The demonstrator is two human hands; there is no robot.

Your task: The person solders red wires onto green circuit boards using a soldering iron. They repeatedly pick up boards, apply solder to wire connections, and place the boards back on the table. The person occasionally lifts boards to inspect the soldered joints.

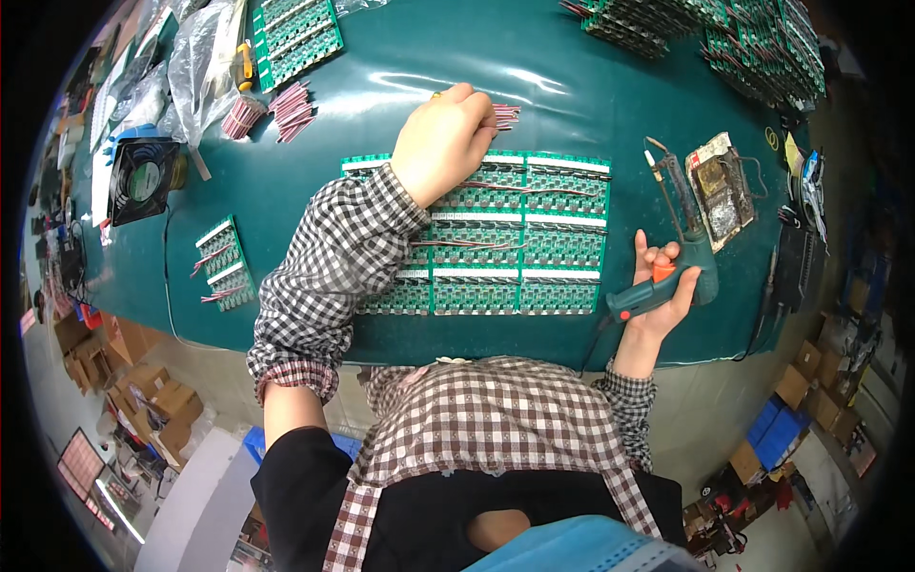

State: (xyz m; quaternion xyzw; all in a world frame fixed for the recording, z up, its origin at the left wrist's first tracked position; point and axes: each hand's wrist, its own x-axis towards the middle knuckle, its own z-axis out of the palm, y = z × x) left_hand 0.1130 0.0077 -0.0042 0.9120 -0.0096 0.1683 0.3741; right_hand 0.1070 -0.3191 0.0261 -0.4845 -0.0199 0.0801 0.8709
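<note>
My left hand (446,138) is closed, its fingers curled down at a small pile of short red-and-white wires (507,116); the fingertips are hidden behind the hand. Below it lies a block of green circuit boards (562,243) in rows, with wires lying across some rows. My left forearm covers the block's left part. In my right hand (675,296) is a green soldering gun (701,267) with an orange trigger, its tip pointing away from me, right of the boards. Beside the tip stands a worn soldering tray (720,191) with a dark, crusted surface.
Stacked circuit boards (762,52) fill the far right. At the far left are another board panel (297,38), wire bundles (292,112) and plastic bags (203,67). A black fan (143,181) and a small board (226,264) sit left. The gun's cord hangs over the near edge.
</note>
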